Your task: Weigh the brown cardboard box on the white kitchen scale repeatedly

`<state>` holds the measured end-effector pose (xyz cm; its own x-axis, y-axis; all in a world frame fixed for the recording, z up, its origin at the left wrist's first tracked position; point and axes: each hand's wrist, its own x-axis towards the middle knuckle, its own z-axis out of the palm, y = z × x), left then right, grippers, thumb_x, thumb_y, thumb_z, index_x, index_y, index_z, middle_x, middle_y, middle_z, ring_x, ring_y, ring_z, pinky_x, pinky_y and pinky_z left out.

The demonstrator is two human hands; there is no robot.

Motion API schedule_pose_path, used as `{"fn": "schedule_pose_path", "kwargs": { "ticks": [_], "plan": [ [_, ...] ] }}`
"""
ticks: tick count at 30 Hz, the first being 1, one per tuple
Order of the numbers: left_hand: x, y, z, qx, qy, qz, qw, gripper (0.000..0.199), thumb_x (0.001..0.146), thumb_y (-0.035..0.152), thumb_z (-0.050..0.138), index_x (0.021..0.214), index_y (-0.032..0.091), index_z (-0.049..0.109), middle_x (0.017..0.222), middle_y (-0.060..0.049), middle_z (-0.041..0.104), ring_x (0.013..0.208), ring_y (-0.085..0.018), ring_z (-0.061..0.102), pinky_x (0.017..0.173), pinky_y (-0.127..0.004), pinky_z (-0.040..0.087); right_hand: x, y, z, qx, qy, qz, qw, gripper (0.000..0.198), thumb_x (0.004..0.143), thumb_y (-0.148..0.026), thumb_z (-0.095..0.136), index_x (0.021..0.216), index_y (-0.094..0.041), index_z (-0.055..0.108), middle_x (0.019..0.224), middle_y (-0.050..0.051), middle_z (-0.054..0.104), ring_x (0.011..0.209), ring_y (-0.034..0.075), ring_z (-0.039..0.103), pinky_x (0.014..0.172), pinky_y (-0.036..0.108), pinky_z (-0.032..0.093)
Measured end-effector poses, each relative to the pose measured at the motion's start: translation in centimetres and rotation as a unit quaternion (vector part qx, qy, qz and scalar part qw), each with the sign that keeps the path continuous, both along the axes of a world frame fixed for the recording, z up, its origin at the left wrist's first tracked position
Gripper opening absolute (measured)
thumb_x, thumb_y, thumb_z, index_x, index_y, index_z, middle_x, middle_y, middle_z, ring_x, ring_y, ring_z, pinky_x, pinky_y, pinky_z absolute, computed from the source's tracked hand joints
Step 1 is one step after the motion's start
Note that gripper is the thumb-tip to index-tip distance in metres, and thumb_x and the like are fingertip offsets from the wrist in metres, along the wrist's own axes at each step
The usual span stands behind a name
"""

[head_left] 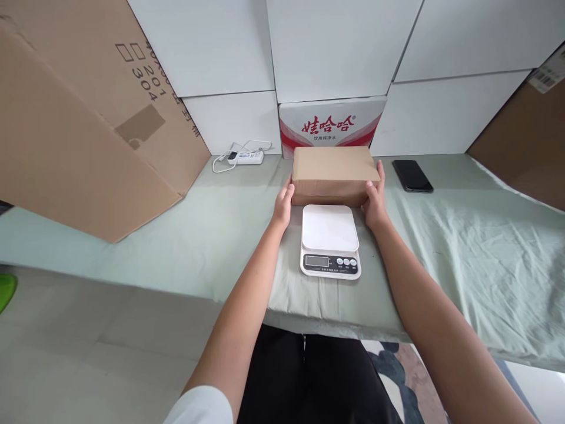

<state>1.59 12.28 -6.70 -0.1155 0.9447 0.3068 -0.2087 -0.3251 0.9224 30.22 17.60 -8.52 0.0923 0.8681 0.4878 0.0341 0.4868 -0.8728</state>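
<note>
White sleeve (200,405) nearest, I have the brown cardboard box (334,176) held by its ends between left grip (283,206) and right grip (375,203), behind, not on, the white digital scale (331,235), with 娃哈哈 and 饮用纯净水 printed on the red-and-white carton (333,128) beyond, and 201 and 304 on the tall leftward carton (92,118).

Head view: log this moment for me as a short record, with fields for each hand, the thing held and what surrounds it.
left hand: fingers on the left end of the brown box; the hand
right hand: grips the box's right end
box support: cannot tell whether lifted or resting
near side: white kitchen scale, on the green cloth
behind: red-and-white printed carton
left: white power strip
right: black phone
</note>
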Motion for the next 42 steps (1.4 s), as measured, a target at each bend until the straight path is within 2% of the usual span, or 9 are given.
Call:
{"fn": "schedule_pose_path", "kwargs": {
  "ticks": [5,9,12,14,19,26,32,37,42],
  "plan": [
    [0.2,-0.5,0.7,-0.010,-0.008,-0.021,1.000,0.078,0.095,0.083,0.067,0.149,0.026,0.072,0.172,-0.009,0.065,0.174,-0.035,0.045,0.148,-0.057,0.031,0.0,0.1,0.0,-0.012,0.004,-0.005,1.000,0.131,0.068,-0.102,0.071,0.175,-0.036,0.033,0.183,0.009,0.048,0.174,0.035,0.044,0.146,0.067,0.030],
    [0.3,-0.5,0.8,-0.026,-0.009,-0.016,0.999,0.086,0.092,0.086,0.069,0.151,0.023,0.071,0.173,-0.011,0.063,0.174,-0.037,0.044,0.148,-0.058,0.030,-0.2,0.1,0.0,-0.016,-0.002,-0.017,1.000,0.132,0.068,-0.104,0.070,0.175,-0.035,0.035,0.182,0.009,0.049,0.173,0.035,0.044,0.145,0.066,0.032],
    [0.0,-0.7,0.9,-0.046,0.000,-0.003,0.999,0.089,0.093,0.086,0.067,0.158,0.025,0.066,0.179,-0.009,0.057,0.177,-0.036,0.039,0.149,-0.058,0.027,-0.1,-0.1,0.0,-0.010,-0.006,-0.012,1.000,0.133,0.069,-0.104,0.069,0.177,-0.035,0.032,0.185,0.008,0.044,0.176,0.036,0.039,0.147,0.066,0.029],
    [-0.3,-1.0,1.2,-0.071,0.019,0.016,0.997,0.086,0.098,0.082,0.063,0.165,0.028,0.060,0.185,-0.005,0.049,0.179,-0.032,0.034,0.149,-0.053,0.026,-0.1,-0.6,0.1,-0.002,-0.010,-0.005,1.000,0.127,0.075,-0.101,0.067,0.179,-0.039,0.028,0.186,0.004,0.042,0.177,0.036,0.037,0.147,0.065,0.030],
    [-1.1,-2.3,2.3,-0.113,0.042,0.043,0.992,0.085,0.107,0.071,0.050,0.179,0.026,0.041,0.191,-0.003,0.035,0.180,-0.026,0.031,0.146,-0.038,0.030,-0.1,-2.4,0.8,-0.031,0.032,0.006,0.999,0.115,0.085,-0.088,0.067,0.181,-0.044,0.021,0.177,0.004,0.055,0.167,0.036,0.053,0.141,0.064,0.042],
    [-1.0,-2.7,2.5,-0.097,0.048,0.049,0.993,0.083,0.108,0.062,0.051,0.179,0.021,0.041,0.190,-0.006,0.037,0.180,-0.025,0.032,0.147,-0.039,0.028,-0.4,-3.4,1.0,-0.041,0.034,-0.011,0.998,0.107,0.091,-0.084,0.063,0.181,-0.039,0.026,0.170,0.008,0.063,0.155,0.031,0.064,0.130,0.061,0.055],
    [-0.9,-2.8,2.4,-0.102,0.048,0.049,0.992,0.079,0.109,0.063,0.051,0.177,0.024,0.044,0.189,-0.004,0.040,0.179,-0.024,0.034,0.146,-0.037,0.030,-0.1,-2.9,0.5,-0.064,0.056,-0.012,0.996,0.109,0.085,-0.087,0.069,0.177,-0.037,0.036,0.172,0.008,0.060,0.164,0.034,0.055,0.138,0.063,0.045],
    [-0.7,-2.8,2.7,-0.108,0.050,0.048,0.992,0.081,0.110,0.058,0.048,0.178,0.016,0.040,0.189,-0.009,0.039,0.179,-0.024,0.035,0.145,-0.037,0.032,0.1,-2.5,0.3,-0.051,0.056,-0.003,0.997,0.107,0.081,-0.090,0.074,0.170,-0.038,0.045,0.180,0.004,0.051,0.173,0.037,0.042,0.146,0.065,0.030],
    [-0.6,-2.8,2.6,-0.117,0.055,0.050,0.990,0.084,0.108,0.067,0.050,0.177,0.019,0.044,0.189,-0.007,0.040,0.178,-0.027,0.035,0.146,-0.038,0.032,-0.1,-2.9,0.9,-0.066,0.064,0.001,0.996,0.109,0.077,-0.090,0.077,0.168,-0.038,0.047,0.180,0.004,0.051,0.173,0.039,0.042,0.147,0.064,0.029]
  ]
}}
